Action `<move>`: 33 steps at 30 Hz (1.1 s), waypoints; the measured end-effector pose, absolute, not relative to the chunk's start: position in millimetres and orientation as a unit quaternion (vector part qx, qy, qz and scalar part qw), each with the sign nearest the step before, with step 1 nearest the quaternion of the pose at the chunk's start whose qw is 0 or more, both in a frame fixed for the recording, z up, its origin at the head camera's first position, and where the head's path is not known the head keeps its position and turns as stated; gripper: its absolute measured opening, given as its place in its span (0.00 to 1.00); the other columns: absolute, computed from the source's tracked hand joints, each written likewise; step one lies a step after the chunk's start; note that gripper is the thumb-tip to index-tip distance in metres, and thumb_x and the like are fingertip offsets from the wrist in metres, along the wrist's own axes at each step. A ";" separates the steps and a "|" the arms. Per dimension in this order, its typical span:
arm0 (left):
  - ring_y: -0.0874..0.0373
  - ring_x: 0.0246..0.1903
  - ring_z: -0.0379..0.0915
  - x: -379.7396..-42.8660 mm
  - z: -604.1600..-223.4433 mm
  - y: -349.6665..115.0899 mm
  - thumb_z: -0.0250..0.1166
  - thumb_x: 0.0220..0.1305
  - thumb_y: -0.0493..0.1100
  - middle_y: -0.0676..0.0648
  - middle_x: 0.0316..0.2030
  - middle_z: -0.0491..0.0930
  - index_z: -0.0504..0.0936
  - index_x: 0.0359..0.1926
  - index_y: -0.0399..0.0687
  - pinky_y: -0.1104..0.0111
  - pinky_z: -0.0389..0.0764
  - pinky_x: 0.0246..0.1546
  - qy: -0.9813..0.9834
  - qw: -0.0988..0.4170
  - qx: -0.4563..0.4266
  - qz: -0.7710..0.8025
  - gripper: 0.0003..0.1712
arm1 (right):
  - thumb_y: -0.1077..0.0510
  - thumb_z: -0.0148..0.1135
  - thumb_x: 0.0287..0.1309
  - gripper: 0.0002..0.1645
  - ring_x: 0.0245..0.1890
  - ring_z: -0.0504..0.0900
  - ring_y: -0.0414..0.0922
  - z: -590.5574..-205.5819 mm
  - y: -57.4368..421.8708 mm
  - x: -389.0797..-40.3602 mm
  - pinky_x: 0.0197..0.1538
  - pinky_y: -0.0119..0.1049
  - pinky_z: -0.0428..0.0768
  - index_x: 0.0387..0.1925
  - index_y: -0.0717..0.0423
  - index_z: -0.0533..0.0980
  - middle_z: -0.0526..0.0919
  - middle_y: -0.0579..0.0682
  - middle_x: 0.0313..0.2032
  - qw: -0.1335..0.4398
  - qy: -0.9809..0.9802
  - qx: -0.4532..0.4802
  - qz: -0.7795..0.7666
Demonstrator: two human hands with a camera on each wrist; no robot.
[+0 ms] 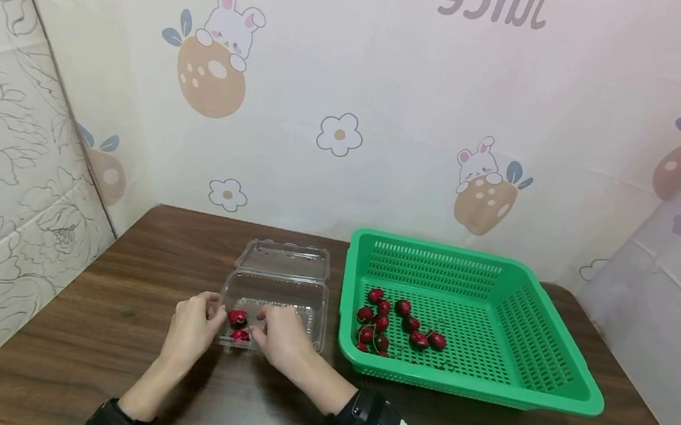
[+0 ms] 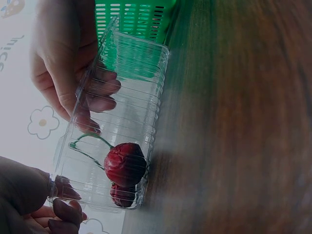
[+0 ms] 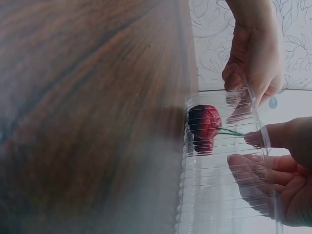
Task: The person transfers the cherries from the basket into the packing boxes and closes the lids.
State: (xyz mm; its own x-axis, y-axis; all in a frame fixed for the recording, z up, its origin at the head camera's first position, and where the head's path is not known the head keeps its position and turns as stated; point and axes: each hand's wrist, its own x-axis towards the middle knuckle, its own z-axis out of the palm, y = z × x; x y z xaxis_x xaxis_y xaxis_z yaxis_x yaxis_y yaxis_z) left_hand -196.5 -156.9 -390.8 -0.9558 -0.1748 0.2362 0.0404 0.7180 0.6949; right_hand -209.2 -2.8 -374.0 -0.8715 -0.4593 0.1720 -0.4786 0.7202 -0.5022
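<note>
A clear plastic clamshell box [image 1: 275, 303] stands on the table with its lid folded back. My left hand [image 1: 191, 329] pinches the box's left wall, fingertips on both sides of it in the left wrist view. Two dark red cherries [image 2: 125, 165] with green stems lie on the box floor, towards its left side. My right hand [image 1: 284, 336] reaches over the rim into the box, thumb and fingers apart. In the right wrist view its thumb is at the end of a green stem [image 3: 230, 131]; whether it touches the stem I cannot tell.
Right of the box stands a green plastic basket [image 1: 552, 349] with slotted walls. Several cherries [image 1: 419, 340] lie in its left part. A patterned cloth backdrop [image 1: 334, 184] rises behind the wooden table [image 1: 116, 299].
</note>
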 end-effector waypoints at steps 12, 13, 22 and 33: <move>0.63 0.11 0.58 -196.0 -391.2 -157.2 0.56 0.55 0.34 0.51 0.13 0.66 0.75 0.41 0.26 0.70 0.61 0.12 -0.916 0.145 0.036 -0.373 0.14 | 0.58 0.61 0.50 0.07 0.14 0.66 0.31 -358.3 4.7 -198.7 0.18 0.21 0.65 0.31 0.58 0.79 0.75 0.42 0.17 0.052 -0.923 0.294 0.242; 0.63 0.11 0.58 -195.7 -391.0 -157.1 0.56 0.55 0.34 0.51 0.13 0.66 0.75 0.41 0.25 0.70 0.61 0.12 -0.916 0.146 0.035 -0.373 0.14 | 0.58 0.61 0.50 0.06 0.15 0.67 0.31 -355.6 5.7 -197.0 0.18 0.21 0.65 0.30 0.58 0.79 0.75 0.42 0.18 0.055 -0.923 0.298 0.238; 0.62 0.12 0.58 -196.3 -390.7 -157.4 0.56 0.55 0.33 0.52 0.13 0.66 0.75 0.41 0.25 0.70 0.61 0.12 -0.916 0.147 0.030 -0.372 0.14 | 0.57 0.62 0.50 0.05 0.20 0.71 0.32 -330.9 18.8 -183.5 0.23 0.22 0.68 0.26 0.54 0.78 0.77 0.42 0.21 0.070 -0.922 0.322 0.203; 0.62 0.12 0.58 -196.3 -391.4 -157.6 0.56 0.55 0.34 0.51 0.14 0.68 0.75 0.41 0.25 0.69 0.62 0.12 -0.917 0.145 0.032 -0.371 0.15 | 0.58 0.61 0.50 0.05 0.21 0.70 0.33 -309.0 42.2 -172.3 0.24 0.24 0.68 0.23 0.53 0.77 0.75 0.42 0.21 0.081 -0.921 0.334 0.185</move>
State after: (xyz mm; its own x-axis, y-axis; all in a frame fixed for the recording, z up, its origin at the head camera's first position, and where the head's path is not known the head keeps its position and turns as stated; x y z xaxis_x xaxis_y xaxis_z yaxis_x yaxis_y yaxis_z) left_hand -196.3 -157.6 -391.4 -0.9559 -0.1668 0.2417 0.0481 0.7230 0.6892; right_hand -172.3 42.2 -309.0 -0.7643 -0.5845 0.2723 -0.6443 0.7091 -0.2865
